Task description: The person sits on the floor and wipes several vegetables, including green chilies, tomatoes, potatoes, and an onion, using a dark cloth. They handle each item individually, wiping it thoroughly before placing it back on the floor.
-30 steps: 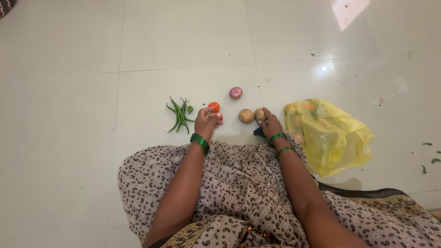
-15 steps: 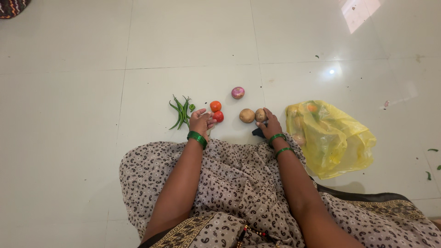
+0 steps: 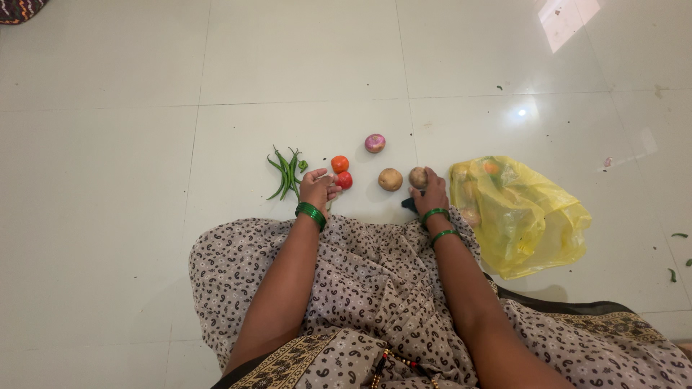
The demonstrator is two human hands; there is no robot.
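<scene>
My left hand (image 3: 318,187) rests on the floor with curled fingers beside two red tomatoes (image 3: 341,171), touching the nearer one. A bunch of green chillies (image 3: 287,173) lies just to its left. My right hand (image 3: 432,191) is closed over one brown potato (image 3: 417,176); a second potato (image 3: 390,179) sits apart to its left. A purple onion (image 3: 374,142) lies farther out on the white tiled floor.
A crumpled yellow plastic bag (image 3: 522,216) holding more vegetables lies right of my right hand. A small dark object (image 3: 408,205) sits under my right wrist. My patterned skirt (image 3: 375,288) covers the near floor. Green scraps (image 3: 677,236) lie at far right.
My left hand set a tomato down beside the other and drew back a little. My right hand pulled its potato slightly right, away from the other potato.
</scene>
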